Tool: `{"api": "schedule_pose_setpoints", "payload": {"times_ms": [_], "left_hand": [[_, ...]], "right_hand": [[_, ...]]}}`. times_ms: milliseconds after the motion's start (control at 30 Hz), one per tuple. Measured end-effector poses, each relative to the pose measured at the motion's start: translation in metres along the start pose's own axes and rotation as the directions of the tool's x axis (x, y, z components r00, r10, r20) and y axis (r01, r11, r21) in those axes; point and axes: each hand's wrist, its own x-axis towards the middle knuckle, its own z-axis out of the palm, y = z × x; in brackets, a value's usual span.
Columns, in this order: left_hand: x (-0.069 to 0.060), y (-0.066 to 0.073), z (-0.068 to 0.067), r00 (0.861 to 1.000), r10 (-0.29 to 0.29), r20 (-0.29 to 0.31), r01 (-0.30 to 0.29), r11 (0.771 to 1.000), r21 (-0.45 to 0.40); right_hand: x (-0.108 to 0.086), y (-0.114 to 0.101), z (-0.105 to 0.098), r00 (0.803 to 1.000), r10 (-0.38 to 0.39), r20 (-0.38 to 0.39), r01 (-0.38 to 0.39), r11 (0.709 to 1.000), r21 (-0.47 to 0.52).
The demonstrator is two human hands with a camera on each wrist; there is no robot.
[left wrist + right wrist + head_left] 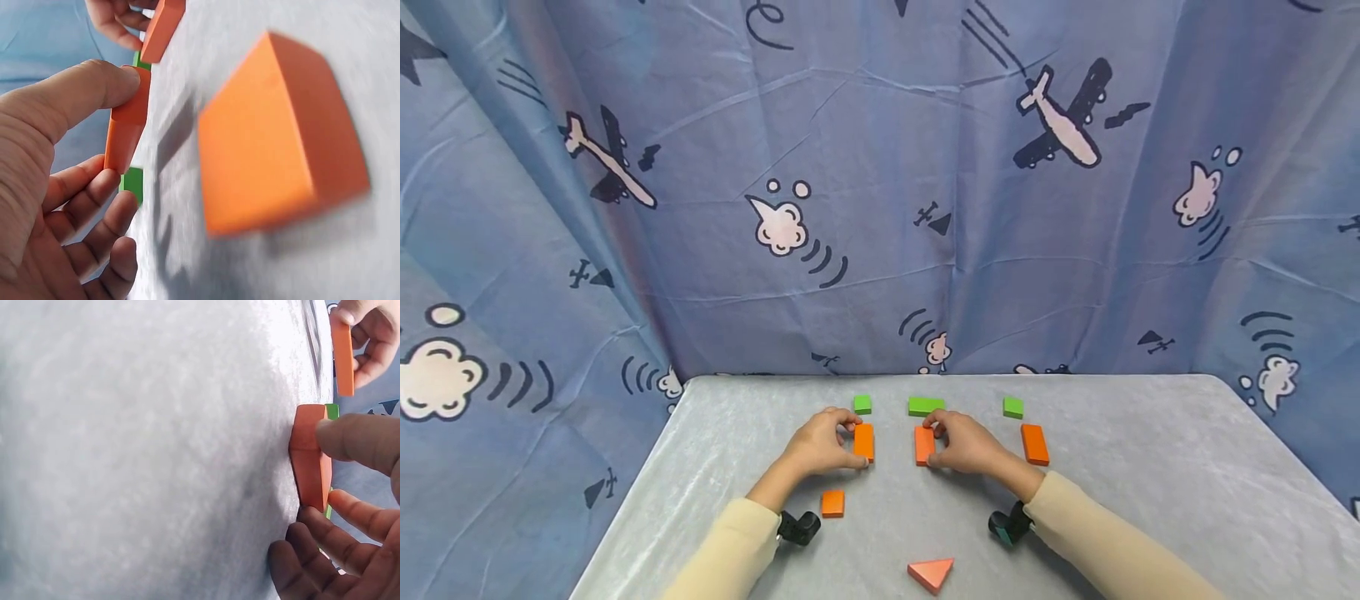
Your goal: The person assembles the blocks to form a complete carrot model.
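An orange block (864,442) is pinched by the left hand (826,443) between thumb and fingers, at the middle of the table. In the left wrist view this block (128,119) appears raised off the cloth, its shadow apart from it. The right hand (972,444) grips a second orange block (924,447), a short way to the right, thumb at its near end and fingers at its far end. In the right wrist view that block (309,456) is on or very near the cloth; exact contact cannot be told.
Behind the hands lie a small green block (862,404), a long green block (927,406) and another small green one (1013,407). An orange block (1034,444) lies right, a small orange block (832,503) near left, an orange triangle (932,574) in front. A patterned curtain (880,167) hangs behind.
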Motion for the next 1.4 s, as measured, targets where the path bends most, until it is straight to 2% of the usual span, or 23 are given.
{"api": "schedule_pose_setpoints", "payload": {"times_ms": [167,500,833,1400], "left_hand": [[0.006,0.008,0.007,1.000,-0.004,0.008,0.004,1.000,-0.020],[0.020,0.019,0.023,1.000,-0.021,0.011,0.021,1.000,0.009],[0.032,0.027,0.032,0.999,-0.022,0.030,0.022,1.000,0.017],[0.038,0.038,0.042,0.998,-0.031,0.045,0.031,1.000,0.007]], "right_hand": [[0.000,-0.001,0.000,1.000,0.010,0.012,-0.010,1.000,-0.009],[0.001,-0.001,0.000,1.000,0.001,0.022,-0.001,1.000,-0.014],[0.001,-0.002,-0.001,1.000,0.008,0.025,-0.008,1.000,-0.003],[0.001,-0.002,-0.001,1.000,0.011,0.009,-0.011,1.000,0.012]]}}
